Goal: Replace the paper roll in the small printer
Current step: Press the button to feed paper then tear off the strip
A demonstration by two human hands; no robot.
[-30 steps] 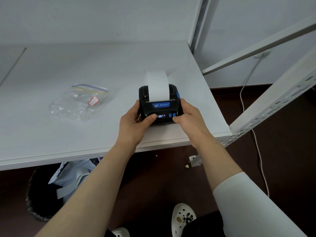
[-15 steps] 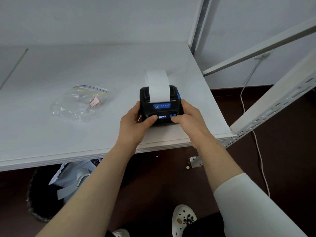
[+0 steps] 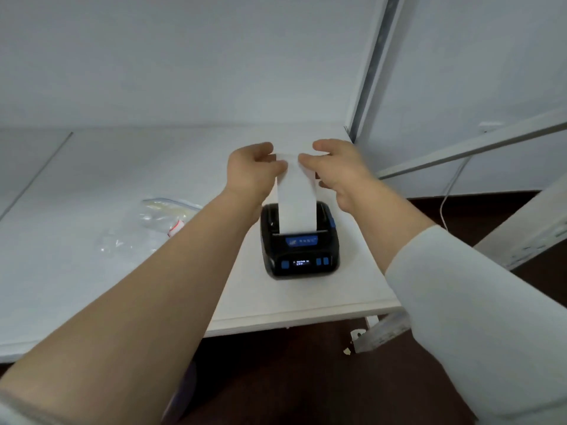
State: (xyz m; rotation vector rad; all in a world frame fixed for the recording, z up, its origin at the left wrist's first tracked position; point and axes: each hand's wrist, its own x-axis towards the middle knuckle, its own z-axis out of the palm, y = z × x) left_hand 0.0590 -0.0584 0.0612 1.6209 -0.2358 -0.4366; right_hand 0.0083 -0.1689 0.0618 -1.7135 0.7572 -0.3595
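- Printer (image 3: 299, 240): small, black, blue buttons, lit display on front; sits on white table (image 3: 92, 271) near front right corner.
- Paper (image 3: 296, 197): white strip coming up out of printer's top slot, held upright and stretched.
- Left hand (image 3: 253, 171): pinching paper's upper left edge, thumb and fingers closed on it.
- Right hand (image 3: 337, 170): pinching paper's upper right edge, thumb on near face, other fingers behind strip.
- Both hands above and behind printer, not touching it; thumbs nearly meet at top of strip.
- Roll itself not visible; printer lid looks closed over it.
- Bag (image 3: 153, 222): clear plastic zip bag, flat on table left of printer, partly hidden by left forearm; red-and-white tag inside.
- Right arm in white sleeve (image 3: 460, 317); left forearm bare.
- Cable (image 3: 445, 207): white, hanging at right past the table.
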